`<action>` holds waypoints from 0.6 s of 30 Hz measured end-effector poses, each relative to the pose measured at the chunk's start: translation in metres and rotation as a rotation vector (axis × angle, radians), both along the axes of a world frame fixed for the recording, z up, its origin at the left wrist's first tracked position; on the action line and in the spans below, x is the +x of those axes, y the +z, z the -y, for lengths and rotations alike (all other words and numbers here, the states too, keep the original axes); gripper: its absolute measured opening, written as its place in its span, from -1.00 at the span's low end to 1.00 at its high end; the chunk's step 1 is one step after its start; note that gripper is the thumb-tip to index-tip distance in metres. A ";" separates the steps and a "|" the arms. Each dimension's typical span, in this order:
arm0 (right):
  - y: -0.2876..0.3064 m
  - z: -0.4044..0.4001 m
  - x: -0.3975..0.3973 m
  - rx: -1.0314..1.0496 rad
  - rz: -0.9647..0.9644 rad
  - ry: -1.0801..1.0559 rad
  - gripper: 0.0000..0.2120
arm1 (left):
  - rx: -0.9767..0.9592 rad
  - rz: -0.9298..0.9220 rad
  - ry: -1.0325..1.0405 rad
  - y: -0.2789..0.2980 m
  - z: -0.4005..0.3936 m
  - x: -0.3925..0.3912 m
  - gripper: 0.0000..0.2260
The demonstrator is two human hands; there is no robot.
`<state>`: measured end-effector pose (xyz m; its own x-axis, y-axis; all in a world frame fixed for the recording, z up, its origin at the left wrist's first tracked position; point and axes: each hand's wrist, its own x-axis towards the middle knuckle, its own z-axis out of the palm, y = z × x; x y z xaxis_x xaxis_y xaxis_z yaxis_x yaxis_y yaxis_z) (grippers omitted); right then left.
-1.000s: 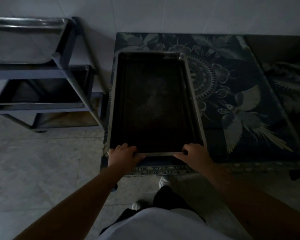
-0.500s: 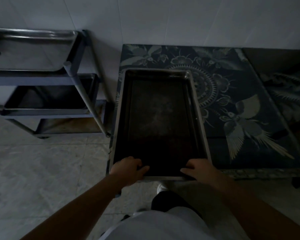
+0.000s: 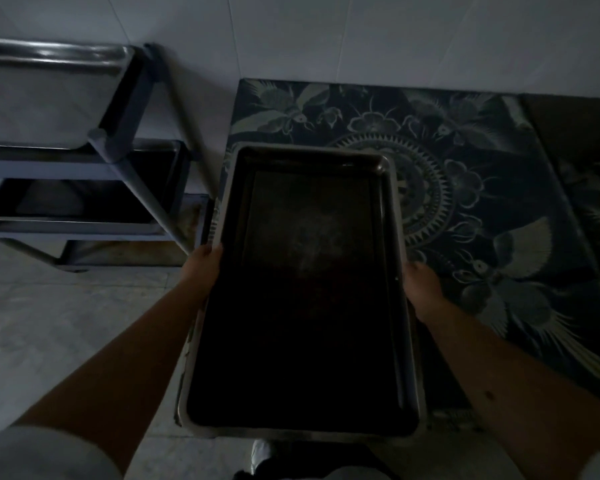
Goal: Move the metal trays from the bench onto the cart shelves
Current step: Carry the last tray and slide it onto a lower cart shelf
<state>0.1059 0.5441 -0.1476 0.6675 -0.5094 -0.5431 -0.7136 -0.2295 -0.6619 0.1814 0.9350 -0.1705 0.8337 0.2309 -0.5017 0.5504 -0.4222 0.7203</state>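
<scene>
Between the two hands hangs one rectangular metal tray, dark and empty inside, with a raised pale rim and rounded corners. Its near short end juts toward the person, past the bench edge; its far end lies over the bench. Whether the tray touches the bench I cannot tell. The left hand grips the left long rim, fingers wrapped onto the edge; the right hand grips the right long rim about opposite. Both hands are closed on the tray.

The bench top wears a dark cover patterned with pale birds, flowers and a round toothed medallion, bare to the right of the tray. To the left stands the cart, a grey tube frame with three levels. Two more trays sit in it: a shiny tray on the top shelf and a darker one on the middle shelf. The bottom shelf shows a bare, worn surface. A narrow gap separates cart and bench. Pale tiled floor lies open to the left of the person, and a white tiled wall runs behind.
</scene>
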 end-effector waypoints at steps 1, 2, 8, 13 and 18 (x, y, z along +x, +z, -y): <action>-0.001 0.003 0.001 0.045 0.012 -0.028 -0.62 | -0.047 -0.033 0.059 0.000 -0.001 0.001 -0.58; -0.002 0.006 0.000 0.083 0.020 -0.048 -0.61 | -0.088 -0.067 0.091 0.000 -0.002 0.002 -0.57; 0.017 0.012 -0.003 0.119 0.106 -0.063 -0.67 | -0.119 -0.068 0.099 0.030 -0.005 -0.022 -0.63; 0.049 -0.024 0.005 0.157 0.189 0.050 -0.73 | -0.111 0.016 0.140 0.061 -0.042 -0.082 -0.80; 0.060 -0.104 0.029 0.127 0.242 0.344 -0.71 | -0.177 0.027 0.506 0.084 -0.100 -0.167 -0.76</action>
